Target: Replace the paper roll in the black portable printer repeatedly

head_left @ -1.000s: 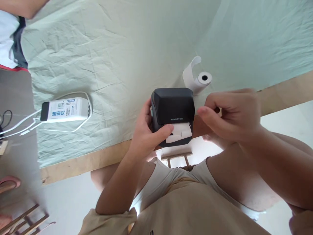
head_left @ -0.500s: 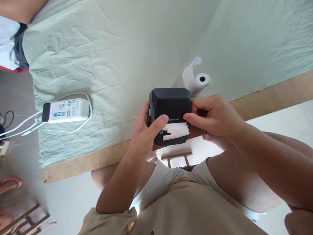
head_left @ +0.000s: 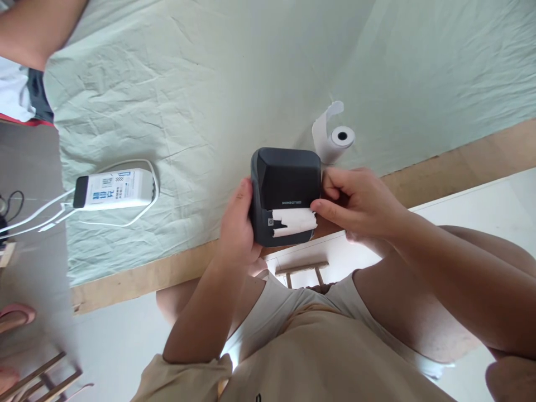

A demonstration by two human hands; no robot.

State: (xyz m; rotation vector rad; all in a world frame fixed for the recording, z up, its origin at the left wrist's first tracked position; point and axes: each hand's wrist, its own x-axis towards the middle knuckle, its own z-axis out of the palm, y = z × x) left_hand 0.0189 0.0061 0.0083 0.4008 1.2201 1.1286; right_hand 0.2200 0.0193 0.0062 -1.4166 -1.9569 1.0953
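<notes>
A black label printer is held up over the table's front edge, its lid closed. A torn white paper strip lies across its lower face. My left hand grips the printer's left side, thumb along the edge and fingers underneath. At the right side, my right hand has its thumb and bent fingers against the printer's edge, near the strip's right end. Just behind the printer stands a white paper roll with its loose end curling up.
A white power strip with white cables lies on the pale green cloth at left. Another person's arm reaches in at the upper left. The table's wooden edge runs in front of me. A wooden stool stands lower left.
The printer has shifted slightly left. My left thumb has moved off its top to the left edge. My right hand has followed a little leftward. The other person's arm has come lower.
</notes>
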